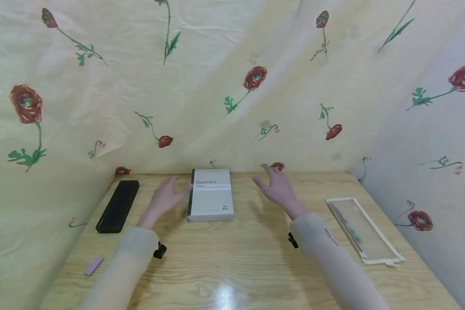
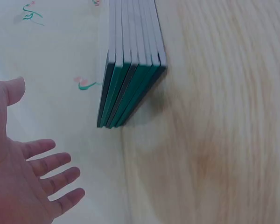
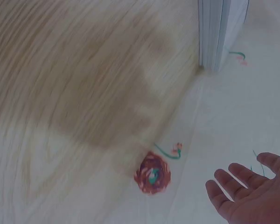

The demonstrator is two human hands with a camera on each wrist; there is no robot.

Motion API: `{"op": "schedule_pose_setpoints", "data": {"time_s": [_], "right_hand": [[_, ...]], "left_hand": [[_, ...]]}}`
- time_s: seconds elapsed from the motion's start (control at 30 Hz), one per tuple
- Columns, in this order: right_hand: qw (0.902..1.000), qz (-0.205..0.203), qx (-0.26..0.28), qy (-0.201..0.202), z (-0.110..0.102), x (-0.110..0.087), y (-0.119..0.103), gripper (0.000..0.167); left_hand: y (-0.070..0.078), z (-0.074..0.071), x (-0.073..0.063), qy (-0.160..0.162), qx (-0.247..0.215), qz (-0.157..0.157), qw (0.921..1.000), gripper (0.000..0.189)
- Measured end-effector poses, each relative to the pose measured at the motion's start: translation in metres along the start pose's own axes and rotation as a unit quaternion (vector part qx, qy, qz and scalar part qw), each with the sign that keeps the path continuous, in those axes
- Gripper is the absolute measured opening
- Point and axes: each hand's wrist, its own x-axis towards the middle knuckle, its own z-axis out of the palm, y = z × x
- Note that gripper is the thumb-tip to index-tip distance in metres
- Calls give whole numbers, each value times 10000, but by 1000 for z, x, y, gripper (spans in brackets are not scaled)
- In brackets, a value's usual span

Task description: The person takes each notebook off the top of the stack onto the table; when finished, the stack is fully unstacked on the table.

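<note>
A stack of several notebooks lies at the back middle of the table, its white top cover printed "Gambit". In the left wrist view the stack's dark and green spines show. My left hand hovers just left of the stack with fingers spread, its thumb overlapping the cover's edge in the head view. To the right, my right hand is held over the table, apart from the stack, fingers stretched out. Neither hand holds anything. The right wrist view catches the stack's pale page edges.
At the left lies a black case, with a small purple block nearer the front. A clear zip pouch with a white border and pens inside lies on the right. Flowered cloth rises behind the wooden table.
</note>
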Motion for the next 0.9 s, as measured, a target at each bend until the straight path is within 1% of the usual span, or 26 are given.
{"op": "schedule_pose_setpoints", "data": {"time_s": [0.2,0.3,0.4,0.53,0.6,0.7,0.9], "right_hand": [[9990,90,435,20,22,4,-13,77],[9984,73,559,-19,36,5,-17,75],[9974,71,708,-58,51,7,-20,72],[9954,119,943,-107,67,7,-25,68],[9942,142,1051,-163,74,6,-28,66],[9921,194,1205,-273,83,5,-31,65],[9886,316,1414,-399,96,5,-35,60]], "left_hand": [[4,10,1,-21,-472,-127,9988,78],[3,14,2,-34,-727,-171,9972,73],[3,18,1,-74,-927,-339,9951,68],[3,23,0,-140,-966,-528,9938,65],[4,25,-1,-149,-905,-624,9938,62],[5,27,-2,-120,-812,-750,9938,58],[7,31,-3,49,-680,-848,9941,52]]}}
